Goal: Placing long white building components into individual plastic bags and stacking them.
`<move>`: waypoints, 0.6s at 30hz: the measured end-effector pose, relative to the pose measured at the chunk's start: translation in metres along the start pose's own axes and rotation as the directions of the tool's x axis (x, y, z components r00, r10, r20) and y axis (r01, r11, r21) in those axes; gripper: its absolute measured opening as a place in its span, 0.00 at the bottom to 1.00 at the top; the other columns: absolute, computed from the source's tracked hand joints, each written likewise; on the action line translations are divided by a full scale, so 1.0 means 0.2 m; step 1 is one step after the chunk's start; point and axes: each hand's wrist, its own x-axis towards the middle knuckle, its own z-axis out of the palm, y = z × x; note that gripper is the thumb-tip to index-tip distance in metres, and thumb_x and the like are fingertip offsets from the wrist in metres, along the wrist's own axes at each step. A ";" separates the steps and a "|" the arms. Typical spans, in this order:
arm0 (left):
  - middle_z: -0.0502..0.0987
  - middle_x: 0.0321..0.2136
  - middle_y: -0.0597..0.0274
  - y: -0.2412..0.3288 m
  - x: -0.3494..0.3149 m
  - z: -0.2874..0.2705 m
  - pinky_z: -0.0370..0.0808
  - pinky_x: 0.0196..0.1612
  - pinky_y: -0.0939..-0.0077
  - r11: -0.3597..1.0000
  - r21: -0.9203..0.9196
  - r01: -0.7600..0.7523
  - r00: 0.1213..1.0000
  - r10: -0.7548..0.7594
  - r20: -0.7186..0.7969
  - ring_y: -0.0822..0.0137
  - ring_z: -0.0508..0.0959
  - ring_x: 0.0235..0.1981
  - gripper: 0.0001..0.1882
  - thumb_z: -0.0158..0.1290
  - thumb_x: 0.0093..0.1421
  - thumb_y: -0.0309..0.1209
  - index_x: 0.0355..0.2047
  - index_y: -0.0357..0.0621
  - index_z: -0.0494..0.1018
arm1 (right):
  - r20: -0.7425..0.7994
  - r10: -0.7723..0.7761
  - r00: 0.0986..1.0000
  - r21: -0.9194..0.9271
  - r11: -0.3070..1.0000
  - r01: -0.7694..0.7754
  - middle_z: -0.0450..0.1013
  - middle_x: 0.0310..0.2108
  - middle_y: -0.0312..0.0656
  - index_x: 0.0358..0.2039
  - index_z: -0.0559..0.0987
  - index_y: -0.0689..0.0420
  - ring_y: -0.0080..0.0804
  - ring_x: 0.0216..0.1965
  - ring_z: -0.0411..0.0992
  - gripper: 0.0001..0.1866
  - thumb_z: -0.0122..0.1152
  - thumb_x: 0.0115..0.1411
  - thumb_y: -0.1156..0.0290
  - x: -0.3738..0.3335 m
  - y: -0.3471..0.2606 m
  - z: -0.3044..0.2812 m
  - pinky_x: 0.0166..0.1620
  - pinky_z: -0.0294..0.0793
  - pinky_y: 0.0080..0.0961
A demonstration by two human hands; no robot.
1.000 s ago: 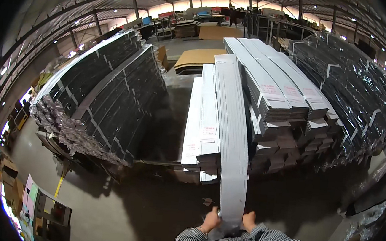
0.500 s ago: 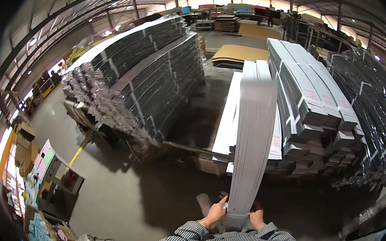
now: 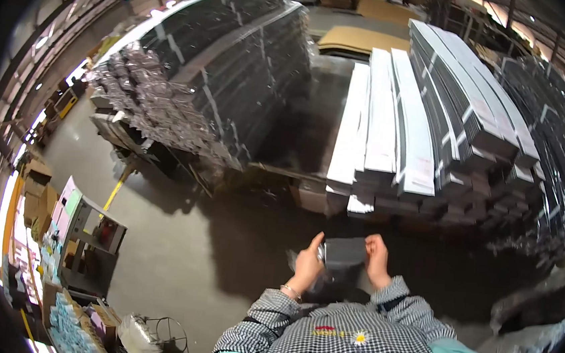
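Observation:
Between my hands is a dark grey bundle of long flat strips, now seen foreshortened as a short dark block. Clear plastic film hangs around its near end. My left hand grips the bundle's left side, thumb pointing up along it. On the opposite edge, the fingers of my right hand are curled closed. Both hands are in front of my checked apron. Beyond them lie white-topped strip bundles, stacked on a low platform. The lower length of the held bundle is hidden.
A tall stack of plastic-wrapped dark bundles stands at the left, another wrapped stack at the far right. Brown boards lie behind. A grey cart and boxes of blue items are at the lower left.
The bundle, which stretched long and pale away from me, now shows only a short dark end. Both hands have risen in view, and the view has tipped downward.

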 end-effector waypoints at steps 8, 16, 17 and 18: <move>0.77 0.28 0.66 0.59 -0.02 -1.01 0.69 0.23 0.79 0.572 -0.773 -0.274 0.919 0.393 -0.035 0.78 0.70 0.21 0.17 0.54 0.63 0.25 0.53 0.44 0.71 | 0.256 -0.533 0.807 0.182 0.846 0.501 0.61 0.58 0.45 0.66 0.55 0.59 0.34 0.58 0.60 0.46 0.73 0.52 0.75 -0.11 -0.70 0.40 0.62 0.58 0.33; 0.78 0.40 0.61 0.97 -0.10 -1.76 0.63 0.21 0.85 -0.600 -0.800 -0.019 0.508 0.683 -0.524 0.78 0.67 0.20 0.24 0.50 0.65 0.26 0.61 0.50 0.63 | 0.567 -0.351 0.745 -0.487 0.586 0.648 0.72 0.50 0.50 0.58 0.68 0.60 0.48 0.54 0.71 0.39 0.73 0.45 0.71 0.01 0.65 0.43 0.58 0.69 0.34; 0.78 0.40 0.59 0.96 -0.13 -1.80 0.64 0.21 0.85 -0.578 -0.810 -0.101 0.548 0.646 -0.530 0.78 0.68 0.21 0.25 0.50 0.64 0.25 0.62 0.50 0.63 | 0.566 -0.264 0.781 -0.468 0.676 0.568 0.74 0.48 0.48 0.58 0.69 0.61 0.45 0.53 0.72 0.39 0.74 0.44 0.72 -0.01 0.61 0.55 0.57 0.70 0.33; 0.78 0.41 0.58 0.92 -0.14 -1.83 0.65 0.22 0.85 -0.520 -0.827 -0.215 0.606 0.593 -0.530 0.78 0.70 0.21 0.26 0.50 0.64 0.24 0.62 0.50 0.63 | 0.595 -0.269 0.757 -0.449 0.671 0.591 0.74 0.48 0.48 0.58 0.69 0.61 0.45 0.53 0.72 0.39 0.74 0.44 0.72 0.02 0.57 0.65 0.57 0.70 0.33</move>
